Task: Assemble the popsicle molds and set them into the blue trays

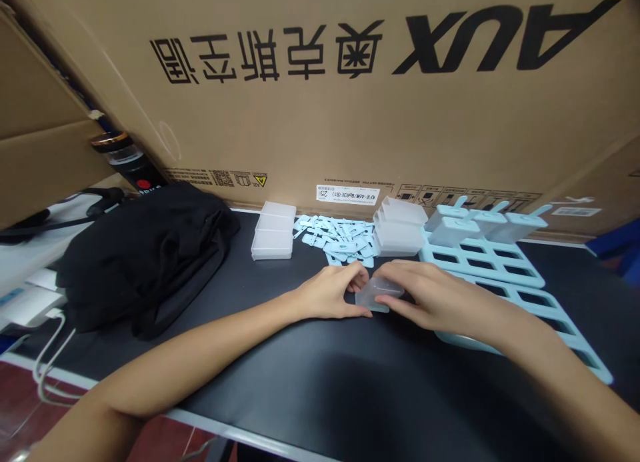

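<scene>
A translucent ice pop mould [371, 294] is tilted on its side just above the black table, between my two hands. My left hand [333, 292] pinches its left end with the thumb below and curled fingers above. From the other side, my right hand [420, 290] grips the same mould between thumb and fingers. Behind my hands lies a loose pile of light blue ice pop sticks [343, 239]. Nested translucent moulds [400, 232] stand right of the pile, and another stack of moulds [273, 232] is to its left.
At the right lie light blue racks [545, 302] with rectangular slots, partly behind my right forearm. Several moulds with blue handles [517, 225] stand in the far rack. A large cardboard box [280, 129] walls off the back. A black bag [145, 255] and a bottle [127, 159] are left.
</scene>
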